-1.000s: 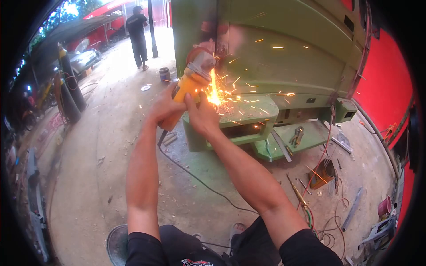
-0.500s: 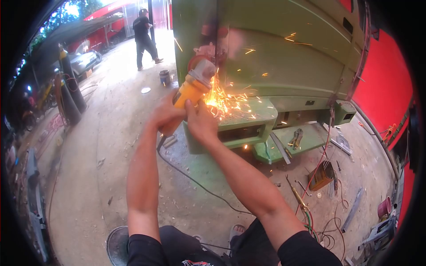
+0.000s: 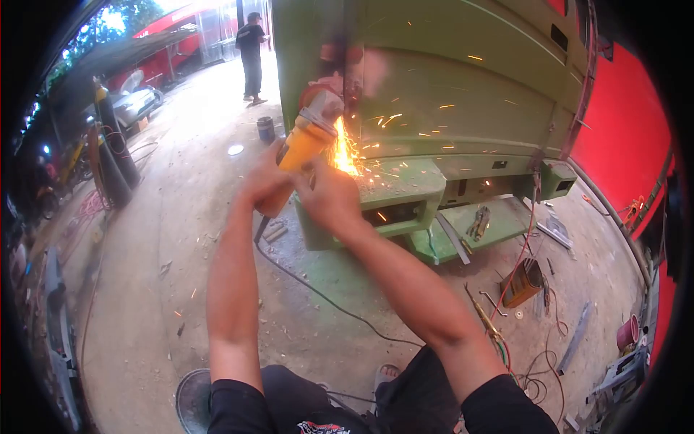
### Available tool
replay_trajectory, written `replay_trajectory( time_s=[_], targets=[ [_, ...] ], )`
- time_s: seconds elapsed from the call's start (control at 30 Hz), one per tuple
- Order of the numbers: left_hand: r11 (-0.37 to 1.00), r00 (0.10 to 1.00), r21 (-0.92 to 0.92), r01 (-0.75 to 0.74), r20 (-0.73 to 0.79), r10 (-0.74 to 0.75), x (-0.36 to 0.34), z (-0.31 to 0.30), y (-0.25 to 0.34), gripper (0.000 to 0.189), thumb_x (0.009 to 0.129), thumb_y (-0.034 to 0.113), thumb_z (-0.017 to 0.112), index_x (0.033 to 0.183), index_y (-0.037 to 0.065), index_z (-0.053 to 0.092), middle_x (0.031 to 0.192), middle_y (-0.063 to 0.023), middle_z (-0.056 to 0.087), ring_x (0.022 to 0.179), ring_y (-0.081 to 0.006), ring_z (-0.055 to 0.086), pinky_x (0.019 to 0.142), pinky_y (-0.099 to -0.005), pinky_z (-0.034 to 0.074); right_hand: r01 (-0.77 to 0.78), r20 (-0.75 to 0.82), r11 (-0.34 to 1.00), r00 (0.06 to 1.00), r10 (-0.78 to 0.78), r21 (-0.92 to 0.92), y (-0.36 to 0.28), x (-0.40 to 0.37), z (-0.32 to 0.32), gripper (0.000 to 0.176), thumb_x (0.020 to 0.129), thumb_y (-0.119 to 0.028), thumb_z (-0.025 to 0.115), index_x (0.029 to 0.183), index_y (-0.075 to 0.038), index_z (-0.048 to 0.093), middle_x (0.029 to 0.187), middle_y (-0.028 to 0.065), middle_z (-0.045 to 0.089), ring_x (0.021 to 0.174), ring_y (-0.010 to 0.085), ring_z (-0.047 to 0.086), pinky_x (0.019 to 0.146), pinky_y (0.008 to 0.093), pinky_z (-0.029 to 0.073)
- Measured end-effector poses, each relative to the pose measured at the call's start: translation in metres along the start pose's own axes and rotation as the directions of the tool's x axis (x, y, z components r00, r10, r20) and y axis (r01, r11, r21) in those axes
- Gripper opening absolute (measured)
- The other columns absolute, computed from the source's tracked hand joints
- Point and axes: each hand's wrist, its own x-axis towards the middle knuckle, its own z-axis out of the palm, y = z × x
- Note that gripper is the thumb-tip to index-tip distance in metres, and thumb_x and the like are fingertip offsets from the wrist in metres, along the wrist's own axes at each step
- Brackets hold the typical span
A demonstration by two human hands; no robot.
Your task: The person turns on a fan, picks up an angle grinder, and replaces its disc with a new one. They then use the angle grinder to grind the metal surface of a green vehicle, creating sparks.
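A yellow angle grinder [image 3: 305, 147] is held in both hands, its grey head up against the edge of a green metal vehicle body [image 3: 448, 94]. My left hand [image 3: 266, 177] wraps round the rear of the tool. Closed on its near side, my right hand [image 3: 329, 197] sits just below the yellow housing. The reddish disc [image 3: 315, 94] is partly hidden behind the guard. Bright sparks [image 3: 343, 153] stream down onto a green step [image 3: 412, 179] under the panel. A dark cord [image 3: 318, 295] hangs from the grinder and runs across the floor.
Locking pliers [image 3: 478, 223] lie on a lower green plate. A torch [image 3: 486, 318] with hoses, a rusty tin [image 3: 522, 283] and metal strips lie at right. Gas cylinders [image 3: 108, 155] stand left. A person [image 3: 251, 58] stands behind, near a dark bucket [image 3: 266, 129].
The grinder has shifted slightly left and down along the panel edge. Its sparks now fall in a narrower stream. The person behind has moved right and now stands with legs together.
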Motion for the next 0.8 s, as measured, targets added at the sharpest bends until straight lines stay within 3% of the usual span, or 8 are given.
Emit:
replay_trajectory(
  time_s=[0.03, 0.17, 0.23, 0.33, 0.43, 0.6, 0.63, 0.8],
  targets=[
    [0.999, 0.999, -0.032, 0.044, 0.029, -0.043, -0.004, -0.001, 0.005, 0.084, 0.072, 0.026, 0.082, 0.143, 0.0, 0.047, 0.123, -0.0186, 0.066, 0.109, -0.0262, 0.066, 0.094, -0.0383, 0.052, 0.129, -0.056, 0.991, 0.99, -0.131, -0.03, 0.0, -0.004, 0.001, 0.042, 0.092, -0.037, 0.066, 0.119, -0.005, 0.064, 0.091, 0.0171, 0.071, 0.086, 0.0347, 0.07, 0.077, 0.0448, 0.054],
    [0.992, 0.992, -0.029, 0.119, 0.042, -0.118, -0.021, -0.004, 0.034, 0.096, 0.067, 0.03, 0.087, 0.146, -0.002, 0.043, 0.127, -0.0193, 0.064, 0.115, -0.0275, 0.064, 0.098, -0.0384, 0.05, 0.239, -0.023, 0.968, 0.97, -0.241, -0.078, 0.004, -0.027, -0.013, 0.04, 0.09, -0.031, 0.07, 0.121, -0.006, 0.063, 0.089, 0.0174, 0.07, 0.085, 0.0353, 0.07, 0.077, 0.0451, 0.053],
    [0.995, 0.996, -0.051, 0.089, 0.033, -0.088, -0.017, -0.002, 0.029, 0.099, 0.066, 0.032, 0.088, 0.147, -0.002, 0.042, 0.128, -0.0195, 0.064, 0.117, -0.0277, 0.063, 0.099, -0.0383, 0.049, 0.308, 0.206, 0.951, 0.934, -0.293, -0.039, 0.015, -0.058, -0.035, 0.045, 0.091, -0.034, 0.07, 0.125, -0.006, 0.062, 0.09, 0.0193, 0.07, 0.087, 0.0393, 0.068, 0.079, 0.0493, 0.052],
    [0.993, 0.997, -0.103, 0.059, 0.051, -0.054, -0.004, -0.004, 0.022, 0.102, 0.064, 0.034, 0.089, 0.148, -0.001, 0.042, 0.13, -0.0199, 0.063, 0.119, -0.0281, 0.061, 0.102, -0.0381, 0.048, 0.228, 0.322, 0.971, 0.926, -0.196, -0.065, 0.079, -0.125, -0.062, 0.048, 0.091, -0.038, 0.069, 0.127, -0.008, 0.062, 0.085, 0.0186, 0.068, 0.084, 0.0399, 0.066, 0.08, 0.0497, 0.052],
    [0.993, 0.995, -0.095, 0.073, 0.076, -0.066, -0.003, -0.007, 0.021, 0.1, 0.064, 0.034, 0.089, 0.147, 0.0, 0.044, 0.13, -0.0198, 0.063, 0.119, -0.0283, 0.061, 0.103, -0.0385, 0.047, -0.09, 0.473, 0.9, 0.826, 0.306, -0.426, 0.148, -0.201, -0.107, 0.053, 0.091, -0.041, 0.069, 0.132, -0.009, 0.06, 0.098, 0.0181, 0.073, 0.099, 0.0391, 0.067, 0.087, 0.049, 0.053],
    [0.993, 0.995, -0.078, 0.088, 0.049, -0.084, -0.012, -0.002, 0.019, 0.098, 0.063, 0.035, 0.089, 0.144, 0.001, 0.047, 0.128, -0.0191, 0.064, 0.118, -0.0291, 0.062, 0.103, -0.0396, 0.047, -0.297, 0.209, 0.828, 0.876, 0.434, -0.475, 0.231, -0.348, -0.143, 0.059, 0.089, -0.042, 0.07, 0.133, -0.004, 0.059, 0.12, 0.0213, 0.066, 0.109, 0.0401, 0.064, 0.094, 0.0466, 0.051],
    [0.994, 0.996, -0.069, 0.088, 0.035, -0.086, -0.011, 0.0, 0.018, 0.098, 0.063, 0.037, 0.088, 0.145, 0.002, 0.047, 0.128, -0.0189, 0.064, 0.118, -0.0294, 0.062, 0.103, -0.0399, 0.047, -0.347, 0.083, 0.834, 0.904, 0.418, -0.429, 0.227, -0.356, -0.144, 0.06, 0.089, -0.042, 0.07, 0.133, -0.003, 0.058, 0.124, 0.022, 0.063, 0.113, 0.0393, 0.062, 0.096, 0.0456, 0.049],
    [0.995, 0.995, -0.025, 0.098, 0.027, -0.097, -0.008, 0.003, 0.016, 0.099, 0.063, 0.039, 0.088, 0.147, 0.007, 0.047, 0.128, -0.0181, 0.064, 0.118, -0.0299, 0.062, 0.102, -0.0404, 0.046, -0.486, -0.089, 0.782, 0.865, 0.493, -0.39, 0.216, -0.363, -0.137, 0.059, 0.089, -0.04, 0.07, 0.133, -0.003, 0.057, 0.126, 0.0214, 0.06, 0.117, 0.0377, 0.06, 0.1, 0.044, 0.048]
  ],
)
